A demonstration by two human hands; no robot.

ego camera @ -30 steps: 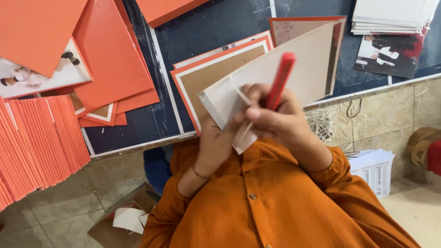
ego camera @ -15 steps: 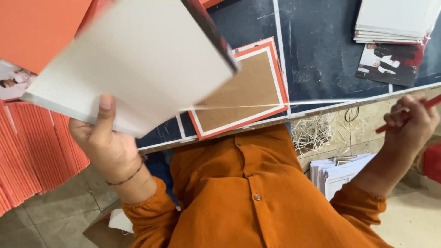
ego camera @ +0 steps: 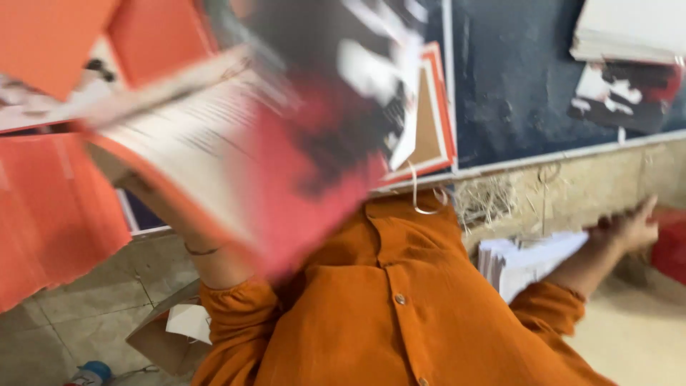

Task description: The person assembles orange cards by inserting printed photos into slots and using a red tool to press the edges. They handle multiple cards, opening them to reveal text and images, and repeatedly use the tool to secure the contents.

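My left hand [ego camera: 146,191] holds up a thick book [ego camera: 286,164] with a red and black cover and white page edges. The book is blurred by motion and hides most of that hand; only the wrist with a thin bangle shows below it. My right hand [ego camera: 629,225] is stretched far out to the right, at the top of a stack of white sheets [ego camera: 529,261] beside my orange sleeve. It is blurred, one finger sticks out, and I cannot tell whether it holds anything.
A dark blue table [ego camera: 522,78] carries orange-edged brown boards [ego camera: 429,129], orange covers [ego camera: 50,36], a white pile [ego camera: 629,32] and a dark printed cover [ego camera: 622,100]. Orange sheets [ego camera: 50,214] hang at the left. A cardboard box [ego camera: 168,336] stands on the tiled floor, and something red [ego camera: 672,243] lies by my right hand.
The left hand has swung the book across the view, so its cover now faces me. The right hand moved further out to the white stack, and the red pen is no longer visible.
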